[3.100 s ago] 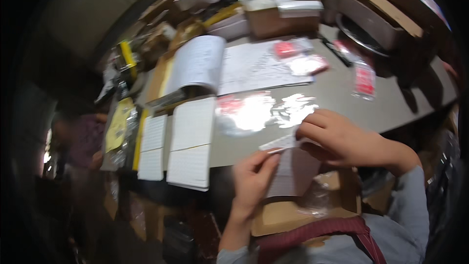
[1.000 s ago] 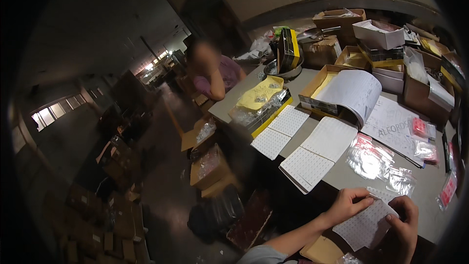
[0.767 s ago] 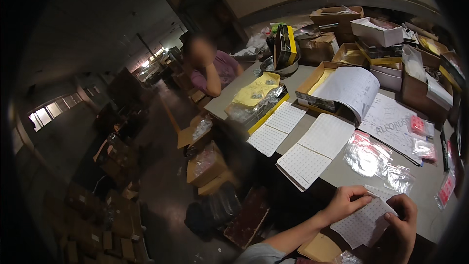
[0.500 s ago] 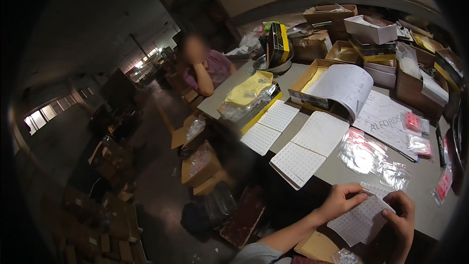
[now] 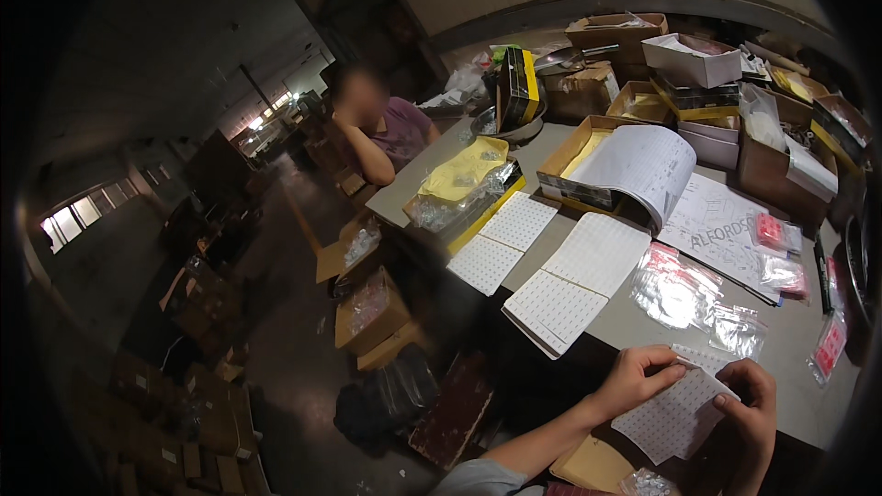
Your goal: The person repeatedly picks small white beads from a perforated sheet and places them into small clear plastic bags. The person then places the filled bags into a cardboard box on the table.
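Observation:
My left hand (image 5: 636, 384) pinches the upper edge of a white label sheet (image 5: 663, 422) printed with rows of small marks. At the sheet's right edge, my right hand (image 5: 751, 401) grips it between thumb and curled fingers. The sheet hangs tilted at the near edge of the table, and its upper part is bent or folded back. Whether a single label sits between the left fingertips is too small to tell. Farther left lie an open stack of similar label sheets (image 5: 560, 310) and another label sheet (image 5: 485, 264).
Clear plastic bags (image 5: 675, 287), some with red inserts, lie on the grey table (image 5: 602, 349). Behind are an open box with a curled paper pad (image 5: 643, 165) and piled cartons (image 5: 698, 60). A person (image 5: 381, 129) sits at the far left. Boxes (image 5: 372, 308) stand on the floor.
The view has shifted slightly, so the table appears a little farther left. Both hands keep their hold on the label sheet, with hardly any movement. The seated person's head has shifted slightly.

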The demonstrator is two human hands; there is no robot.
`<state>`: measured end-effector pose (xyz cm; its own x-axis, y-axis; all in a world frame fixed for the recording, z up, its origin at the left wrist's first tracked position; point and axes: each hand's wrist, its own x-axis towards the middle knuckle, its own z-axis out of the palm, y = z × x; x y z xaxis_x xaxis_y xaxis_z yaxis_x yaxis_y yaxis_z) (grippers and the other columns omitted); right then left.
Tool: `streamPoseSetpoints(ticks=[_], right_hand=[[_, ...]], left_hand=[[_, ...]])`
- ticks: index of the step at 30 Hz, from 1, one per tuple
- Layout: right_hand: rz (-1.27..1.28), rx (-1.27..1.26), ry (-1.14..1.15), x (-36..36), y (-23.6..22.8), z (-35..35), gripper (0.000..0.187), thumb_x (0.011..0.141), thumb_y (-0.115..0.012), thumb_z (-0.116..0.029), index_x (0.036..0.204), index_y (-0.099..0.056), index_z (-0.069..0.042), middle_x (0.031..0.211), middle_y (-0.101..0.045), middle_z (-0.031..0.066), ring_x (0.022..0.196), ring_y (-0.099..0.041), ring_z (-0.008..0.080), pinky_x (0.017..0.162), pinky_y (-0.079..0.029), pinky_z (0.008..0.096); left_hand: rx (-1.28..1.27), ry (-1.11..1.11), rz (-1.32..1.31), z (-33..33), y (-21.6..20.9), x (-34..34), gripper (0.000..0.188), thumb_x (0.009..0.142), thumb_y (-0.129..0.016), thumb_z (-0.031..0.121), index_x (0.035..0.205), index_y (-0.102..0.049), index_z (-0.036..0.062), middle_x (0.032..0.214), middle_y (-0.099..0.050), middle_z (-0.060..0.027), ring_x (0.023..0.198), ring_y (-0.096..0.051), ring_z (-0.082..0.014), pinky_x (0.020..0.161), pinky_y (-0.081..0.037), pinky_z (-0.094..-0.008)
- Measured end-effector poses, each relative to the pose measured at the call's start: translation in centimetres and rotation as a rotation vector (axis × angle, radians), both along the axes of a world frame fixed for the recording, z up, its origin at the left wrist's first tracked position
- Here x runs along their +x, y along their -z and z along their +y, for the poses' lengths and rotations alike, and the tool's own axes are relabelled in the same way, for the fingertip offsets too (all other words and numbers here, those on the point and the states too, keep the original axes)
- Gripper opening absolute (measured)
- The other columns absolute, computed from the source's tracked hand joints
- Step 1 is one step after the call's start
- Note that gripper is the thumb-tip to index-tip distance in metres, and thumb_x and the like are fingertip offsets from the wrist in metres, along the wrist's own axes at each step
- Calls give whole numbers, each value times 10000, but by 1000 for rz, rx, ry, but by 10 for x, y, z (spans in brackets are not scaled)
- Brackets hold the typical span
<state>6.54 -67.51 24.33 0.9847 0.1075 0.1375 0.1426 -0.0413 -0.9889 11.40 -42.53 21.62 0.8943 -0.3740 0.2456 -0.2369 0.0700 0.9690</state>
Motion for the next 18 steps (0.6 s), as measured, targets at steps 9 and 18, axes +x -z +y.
streamPoseSetpoints(ticks=[9,18], right_hand=[[45,47,-11,-1,0,-2,336,752,-822,-168,964,-676,48,886,-659,50,827,-602,119,758,-460,252],[31,71,-27,-1,2,-2,331,761,-823,-177,958,-670,42,872,-659,42,810,-598,110,737,-453,247]], left_hand=[[65,74,95,6,2,3,246,984,-687,119,1176,-745,-24,1067,-746,-78,997,-659,-121,876,-510,-273],[50,71,82,6,-3,0,222,983,-689,121,1138,-750,-26,1021,-736,-80,955,-661,-129,857,-508,-280]])
